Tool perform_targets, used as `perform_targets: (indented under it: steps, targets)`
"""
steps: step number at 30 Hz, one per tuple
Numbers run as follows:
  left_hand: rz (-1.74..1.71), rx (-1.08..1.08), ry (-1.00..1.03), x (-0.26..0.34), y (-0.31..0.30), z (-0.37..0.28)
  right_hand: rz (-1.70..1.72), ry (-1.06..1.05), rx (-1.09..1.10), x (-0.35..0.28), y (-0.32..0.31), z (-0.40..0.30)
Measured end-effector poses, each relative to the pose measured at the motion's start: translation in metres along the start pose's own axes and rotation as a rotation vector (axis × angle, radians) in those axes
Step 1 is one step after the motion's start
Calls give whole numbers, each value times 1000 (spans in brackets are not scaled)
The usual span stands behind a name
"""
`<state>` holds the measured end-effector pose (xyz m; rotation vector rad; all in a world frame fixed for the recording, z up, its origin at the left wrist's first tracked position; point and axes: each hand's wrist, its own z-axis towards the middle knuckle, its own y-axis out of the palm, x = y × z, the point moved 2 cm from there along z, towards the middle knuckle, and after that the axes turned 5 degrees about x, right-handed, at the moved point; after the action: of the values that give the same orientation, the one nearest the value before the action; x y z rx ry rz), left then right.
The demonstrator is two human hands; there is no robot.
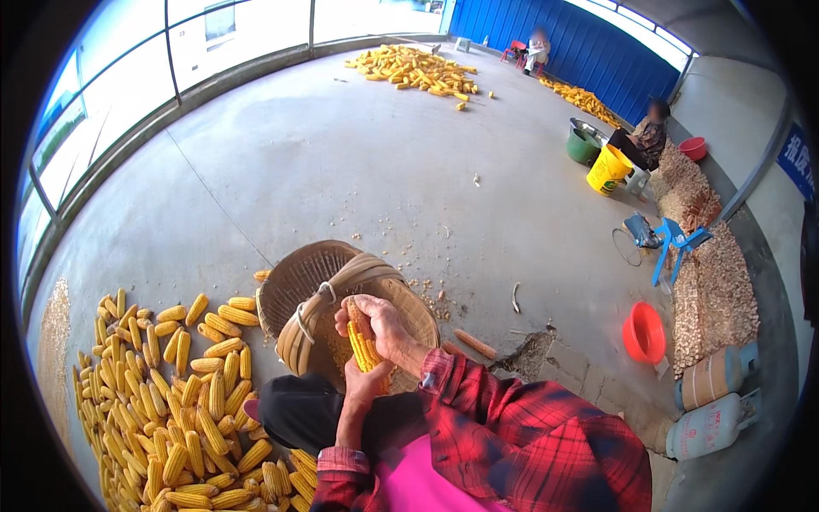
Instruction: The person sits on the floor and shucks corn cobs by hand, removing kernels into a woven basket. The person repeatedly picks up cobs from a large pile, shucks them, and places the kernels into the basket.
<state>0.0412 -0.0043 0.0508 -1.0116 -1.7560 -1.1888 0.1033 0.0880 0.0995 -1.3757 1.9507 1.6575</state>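
A partly shelled ear of corn (363, 349) is held over a woven bamboo basket (301, 269). My left hand (365, 382) grips its lower, yellow end. My right hand (379, 325) is closed around the upper part, where the kernels are gone and bare reddish cob shows. The basket has a broad handle of bent bamboo strips (352, 276) tied with white cord, and loose kernels (339, 345) lie inside it. Two bare cobs lie on the floor right of the basket, one of them a reddish corncob (475, 344).
A large heap of corn ears (173, 409) covers the floor at left. A red basin (644, 333), gas cylinders (707, 427), a blue stool (678, 243) and a long cob pile (716, 288) stand at right. Farther off, two people sit near a yellow bucket (609, 169) and corn heaps.
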Motion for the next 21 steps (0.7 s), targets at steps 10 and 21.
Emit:
perform_targets:
  steps: [10,21]
  targets:
    - [296,133,189,-10,-5,10,-28,73,166,5,-10,12]
    - [228,88,189,-16,-7,14,-510,-95,51,24,-3,3]
